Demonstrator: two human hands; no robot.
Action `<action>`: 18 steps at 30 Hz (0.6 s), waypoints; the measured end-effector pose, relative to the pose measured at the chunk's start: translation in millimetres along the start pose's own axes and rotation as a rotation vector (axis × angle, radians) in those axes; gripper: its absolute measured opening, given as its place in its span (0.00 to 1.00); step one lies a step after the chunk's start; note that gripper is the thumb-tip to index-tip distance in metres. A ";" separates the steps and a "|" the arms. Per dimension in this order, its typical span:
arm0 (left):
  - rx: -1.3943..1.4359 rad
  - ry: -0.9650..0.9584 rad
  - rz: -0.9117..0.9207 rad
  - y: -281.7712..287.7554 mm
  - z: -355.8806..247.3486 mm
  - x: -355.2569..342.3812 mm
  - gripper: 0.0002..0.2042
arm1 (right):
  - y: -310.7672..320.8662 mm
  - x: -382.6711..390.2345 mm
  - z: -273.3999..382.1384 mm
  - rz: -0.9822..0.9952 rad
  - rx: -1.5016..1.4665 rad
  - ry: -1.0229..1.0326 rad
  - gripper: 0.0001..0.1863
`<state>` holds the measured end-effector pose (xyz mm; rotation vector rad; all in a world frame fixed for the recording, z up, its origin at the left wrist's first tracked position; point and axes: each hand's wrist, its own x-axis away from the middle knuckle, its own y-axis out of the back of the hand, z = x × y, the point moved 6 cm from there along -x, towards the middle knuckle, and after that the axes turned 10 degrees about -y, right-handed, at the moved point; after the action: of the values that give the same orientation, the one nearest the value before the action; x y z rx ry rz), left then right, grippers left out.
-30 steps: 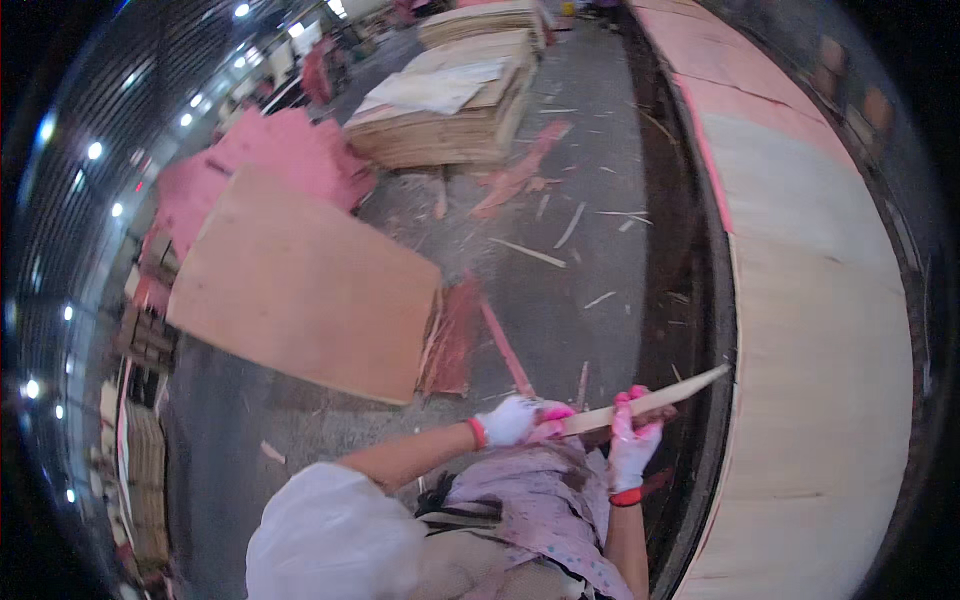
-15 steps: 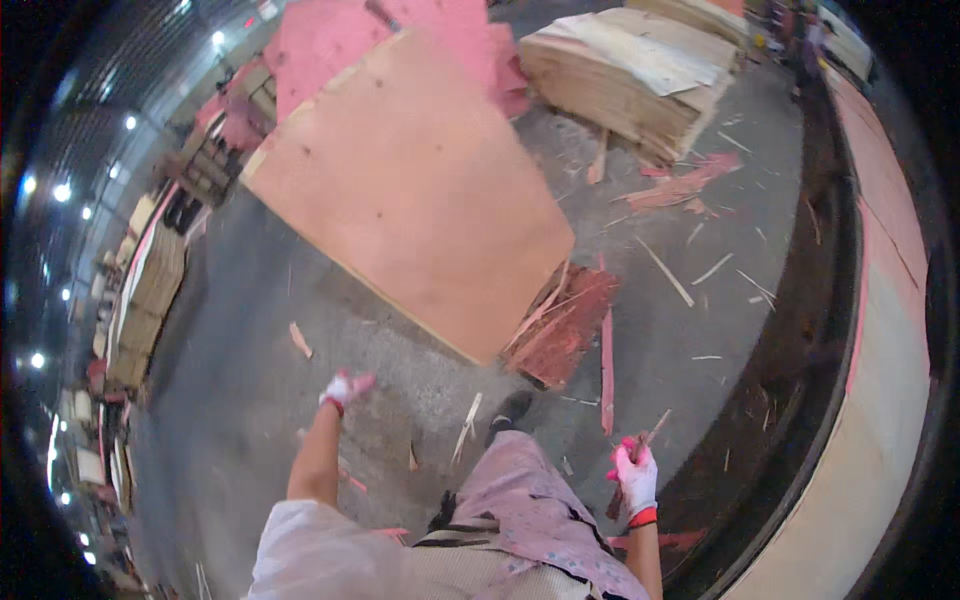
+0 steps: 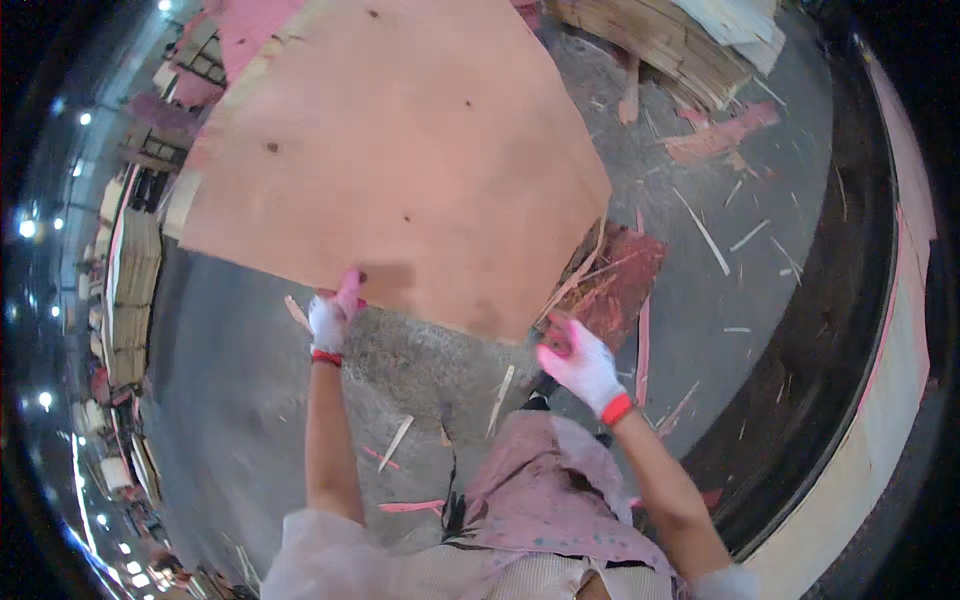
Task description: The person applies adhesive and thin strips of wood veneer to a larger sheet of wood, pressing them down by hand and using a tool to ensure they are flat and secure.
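Observation:
A large pinkish plywood sheet (image 3: 400,150) with several dark knots fills the upper middle. My left hand (image 3: 330,318), in a white glove with pink fingers, grips its near edge, and a pink finger lies over the top face. Close to the sheet's near right corner is my right hand (image 3: 585,365), gloved the same way. Its fingers are curled around something reddish brown that I cannot make out. Just beyond that hand, a reddish wooden block (image 3: 625,285) with splintered strips on it sits beside and partly under the sheet.
A stack of pale boards (image 3: 650,50) stands at the far right. Wood slivers (image 3: 703,232) and torn pink veneer (image 3: 725,135) litter the grey floor. Along the right runs a long pale sheet (image 3: 850,470) with pink edges. More board stacks (image 3: 130,300) line the left.
Both hands have moved forward to the plywood sheet. The left, formerly apart from it, now holds its near edge; the right has come inward to its corner. The view has moved closer to the sheet.

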<state>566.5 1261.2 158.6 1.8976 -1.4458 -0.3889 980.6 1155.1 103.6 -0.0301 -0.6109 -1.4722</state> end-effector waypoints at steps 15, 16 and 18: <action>-0.666 -0.901 -0.332 -39.2 -147.2 36.0 0.26 | 19.1 -94.2 116.1 -0.355 0.088 0.258 0.15; -0.518 -0.508 0.002 -45.5 -145.0 16.4 0.27 | 37.4 -94.9 112.4 -0.401 0.124 0.245 0.14; -0.379 -0.111 0.347 -64.2 -146.0 26.0 0.29 | 52.3 -90.8 110.5 -0.450 0.154 0.210 0.13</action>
<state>711.0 1296.4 221.6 1.3169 -1.6077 -0.5617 991.1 1286.9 179.0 0.4002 -0.5793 -1.8274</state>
